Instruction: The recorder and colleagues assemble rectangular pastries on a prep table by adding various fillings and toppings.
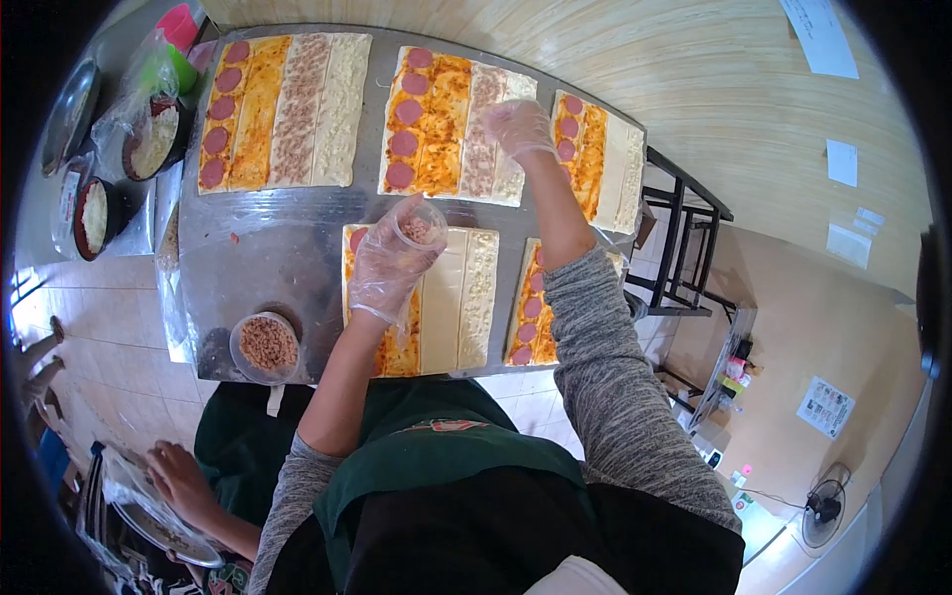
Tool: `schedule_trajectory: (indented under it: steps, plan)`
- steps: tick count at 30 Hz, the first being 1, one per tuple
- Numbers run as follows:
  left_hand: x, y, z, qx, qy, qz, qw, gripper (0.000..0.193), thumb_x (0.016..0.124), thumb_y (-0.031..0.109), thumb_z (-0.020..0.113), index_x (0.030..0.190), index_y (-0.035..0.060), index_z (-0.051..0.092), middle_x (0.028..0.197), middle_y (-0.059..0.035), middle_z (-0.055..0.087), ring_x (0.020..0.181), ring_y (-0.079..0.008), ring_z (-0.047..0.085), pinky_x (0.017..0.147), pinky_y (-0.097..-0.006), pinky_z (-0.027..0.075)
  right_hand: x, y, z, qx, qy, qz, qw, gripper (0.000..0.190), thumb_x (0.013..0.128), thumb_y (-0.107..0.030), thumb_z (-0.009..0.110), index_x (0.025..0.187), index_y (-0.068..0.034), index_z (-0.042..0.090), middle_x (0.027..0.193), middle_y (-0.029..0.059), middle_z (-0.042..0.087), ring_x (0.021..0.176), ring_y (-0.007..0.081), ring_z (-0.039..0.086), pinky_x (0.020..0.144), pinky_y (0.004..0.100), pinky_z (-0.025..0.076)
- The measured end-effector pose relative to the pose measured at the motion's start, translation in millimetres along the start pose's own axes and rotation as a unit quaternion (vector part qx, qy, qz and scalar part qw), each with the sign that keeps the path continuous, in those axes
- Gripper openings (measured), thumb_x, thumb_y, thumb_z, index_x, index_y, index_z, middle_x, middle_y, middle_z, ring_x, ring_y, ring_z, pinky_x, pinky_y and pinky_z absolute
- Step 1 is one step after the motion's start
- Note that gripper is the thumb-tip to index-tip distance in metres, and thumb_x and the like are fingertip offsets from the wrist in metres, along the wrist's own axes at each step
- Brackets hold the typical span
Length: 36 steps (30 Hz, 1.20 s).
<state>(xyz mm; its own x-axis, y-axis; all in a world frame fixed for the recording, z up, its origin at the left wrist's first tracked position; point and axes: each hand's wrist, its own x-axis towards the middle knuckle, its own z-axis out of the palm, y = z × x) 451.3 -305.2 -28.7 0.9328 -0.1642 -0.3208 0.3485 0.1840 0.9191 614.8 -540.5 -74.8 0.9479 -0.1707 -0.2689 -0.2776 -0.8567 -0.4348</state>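
Observation:
My left hand [390, 268], in a clear plastic glove, holds a small clear plastic cup [420, 227] of chopped pinkish meat above the near middle dough sheet [454, 297]. My right hand [518, 128], gloved too, is over the right part of the far middle dough sheet [446, 82]; its fingers are bunched, and whether anything is between them cannot be told. That sheet bears a row of round sausage slices [409, 111], an orange sauce band, a chopped meat band [478, 149] and a pale crumbly band. Beneath my left hand, the near sheet's middle-right band is bare dough.
More topped dough sheets lie at the far left [282, 111], far right [599, 156] and near right [529, 312] of the metal table [245, 216]. A tub of chopped meat [268, 343] stands near the front edge. Bowls of white shreds [154, 141] stand left. A co-worker's hand [178, 472] is at lower left.

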Motion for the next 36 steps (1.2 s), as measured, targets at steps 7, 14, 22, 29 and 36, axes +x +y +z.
schedule_trajectory:
  steps: [7, 14, 22, 29, 36]
  plan:
    - [-8, -2, -4, 0.028, 0.007, 0.033, 0.999, 0.062, 0.073, 0.001, 0.075, 0.129, 0.0055, 0.048, 0.108, -0.0034, 0.059, 0.097, -0.0117, 0.055, 0.087, -0.0242, 0.046, -6, -13, -9, -0.131, -0.044, -0.033, 0.990, 0.025, 0.079, -0.027, 0.059, 0.079, -0.004, 0.069, 0.086, 0.0202, 0.066, 0.079, 0.0327, 0.066, 0.071, 0.0383, 0.052]
    - [-30, -4, -12, 0.068, 0.010, -0.012, 0.998, 0.066, 0.069, 0.007, 0.078, 0.129, 0.0063, 0.049, 0.102, -0.0044, 0.060, 0.095, -0.0101, 0.055, 0.085, -0.0240, 0.046, -42, 5, 1, -0.169, -0.087, -0.041, 0.981, 0.023, 0.082, -0.017, 0.051, 0.079, -0.004, 0.069, 0.084, 0.0198, 0.066, 0.078, 0.0343, 0.066, 0.070, 0.0400, 0.053]
    - [-57, -6, -20, 0.223, -0.004, 0.012, 0.975, 0.064, 0.068, 0.020, 0.077, 0.126, 0.0088, 0.051, 0.103, -0.0118, 0.061, 0.095, -0.0257, 0.059, 0.088, -0.0342, 0.046, -60, 0, 5, -0.214, -0.031, -0.040, 0.976, 0.023, 0.082, -0.018, 0.051, 0.080, -0.004, 0.069, 0.083, 0.0181, 0.065, 0.079, 0.0330, 0.065, 0.072, 0.0393, 0.052]
    - [-71, -6, -23, 0.186, -0.009, -0.028, 0.982, 0.060, 0.070, 0.007, 0.076, 0.125, 0.0062, 0.052, 0.122, -0.0078, 0.056, 0.109, -0.0167, 0.054, 0.095, -0.0277, 0.043, -68, 12, 8, -0.115, 0.026, -0.008, 0.993, 0.017, 0.077, -0.016, 0.056, 0.079, -0.007, 0.070, 0.084, 0.0199, 0.065, 0.079, 0.0340, 0.064, 0.075, 0.0405, 0.051]
    - [-78, 0, -29, 0.198, -0.016, -0.025, 0.980, 0.061, 0.070, 0.006, 0.076, 0.125, 0.0037, 0.051, 0.119, -0.0070, 0.057, 0.105, -0.0164, 0.055, 0.094, -0.0268, 0.043, -78, 18, 12, -0.015, 0.077, -0.027, 0.997, 0.014, 0.072, -0.015, 0.059, 0.074, -0.007, 0.071, 0.080, 0.0187, 0.066, 0.081, 0.0330, 0.063, 0.076, 0.0398, 0.050]
